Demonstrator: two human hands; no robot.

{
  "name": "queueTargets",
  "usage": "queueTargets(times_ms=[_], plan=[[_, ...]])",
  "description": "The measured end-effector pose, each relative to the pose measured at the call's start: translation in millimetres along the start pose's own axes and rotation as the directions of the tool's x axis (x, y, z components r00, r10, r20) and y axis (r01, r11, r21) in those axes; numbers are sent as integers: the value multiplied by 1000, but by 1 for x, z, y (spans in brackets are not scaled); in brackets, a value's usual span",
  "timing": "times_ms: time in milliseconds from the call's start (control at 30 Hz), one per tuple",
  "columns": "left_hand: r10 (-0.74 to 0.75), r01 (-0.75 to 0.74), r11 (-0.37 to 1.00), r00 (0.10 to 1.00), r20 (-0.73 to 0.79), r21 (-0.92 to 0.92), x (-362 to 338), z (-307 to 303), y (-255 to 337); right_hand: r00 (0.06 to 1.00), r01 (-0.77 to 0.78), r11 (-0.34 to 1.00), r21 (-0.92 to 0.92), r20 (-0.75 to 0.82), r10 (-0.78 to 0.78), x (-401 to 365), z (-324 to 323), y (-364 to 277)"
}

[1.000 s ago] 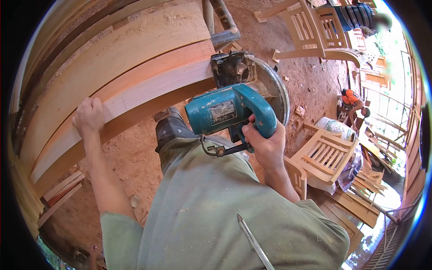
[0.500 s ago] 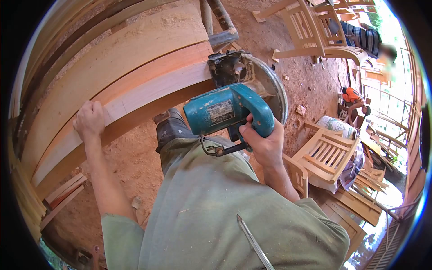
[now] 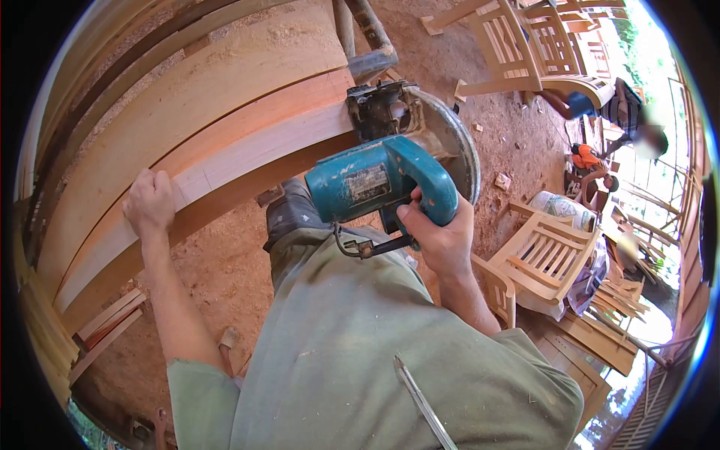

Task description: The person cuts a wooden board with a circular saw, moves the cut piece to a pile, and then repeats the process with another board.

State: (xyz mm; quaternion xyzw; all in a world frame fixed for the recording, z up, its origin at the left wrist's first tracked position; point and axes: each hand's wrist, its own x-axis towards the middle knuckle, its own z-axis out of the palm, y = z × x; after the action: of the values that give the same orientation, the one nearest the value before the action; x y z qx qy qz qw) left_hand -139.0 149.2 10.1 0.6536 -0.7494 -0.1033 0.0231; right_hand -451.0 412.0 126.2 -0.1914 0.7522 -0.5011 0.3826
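Note:
A teal circular saw (image 3: 367, 180) rests at the right end of a pale wooden beam (image 3: 247, 154), its round guard (image 3: 450, 135) past the beam's end. My right hand (image 3: 442, 229) is wrapped round the saw's rear handle. Further left, my left hand (image 3: 150, 201) is closed over the beam's edge, beside thin marks drawn on the wood. The beam lies along a wide plank (image 3: 202, 90) strewn with sawdust. The blade's contact with the wood is hidden by the saw's base.
Wooden chairs stand at the upper right (image 3: 502, 49) and right (image 3: 540, 255). Two people are beyond them, one in an orange top (image 3: 589, 159), one in a dark striped top (image 3: 624, 105). Wood scraps (image 3: 619, 289) lie at the right; a metal frame (image 3: 371, 64) stands behind the saw.
The person in the striped top has moved from behind the chairs toward the person in orange. My hands and the saw have hardly moved; my leg below the beam has shifted slightly.

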Motion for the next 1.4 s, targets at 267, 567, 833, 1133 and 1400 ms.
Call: queueTargets(times_ms=[267, 567, 833, 1133, 1400], plan=[[21, -21, 999, 1000, -9, -29, -2, 0, -1, 1000, -7, 1000, -20, -18, 6, 0, 1, 0], [2, -3, 999, 1000, -8, -52, -1, -1, 4, 999, -5, 999, -38, -43, 3, 1, 2, 5], [33, -33, 997, 999, 6, -66, -1, -1, -1, 999, 25, 1000, 13, -42, -25, 1, 5, 6], [92, -95, 993, 995, -42, -69, -3, 1, -3, 999, 13, 999, 33, -38, -12, 1, 6, 4], [84, -87, 993, 996, -40, -79, -4, -2, -1, 999, 33, 999, 28, -19, -33, 1, 2, 5]])
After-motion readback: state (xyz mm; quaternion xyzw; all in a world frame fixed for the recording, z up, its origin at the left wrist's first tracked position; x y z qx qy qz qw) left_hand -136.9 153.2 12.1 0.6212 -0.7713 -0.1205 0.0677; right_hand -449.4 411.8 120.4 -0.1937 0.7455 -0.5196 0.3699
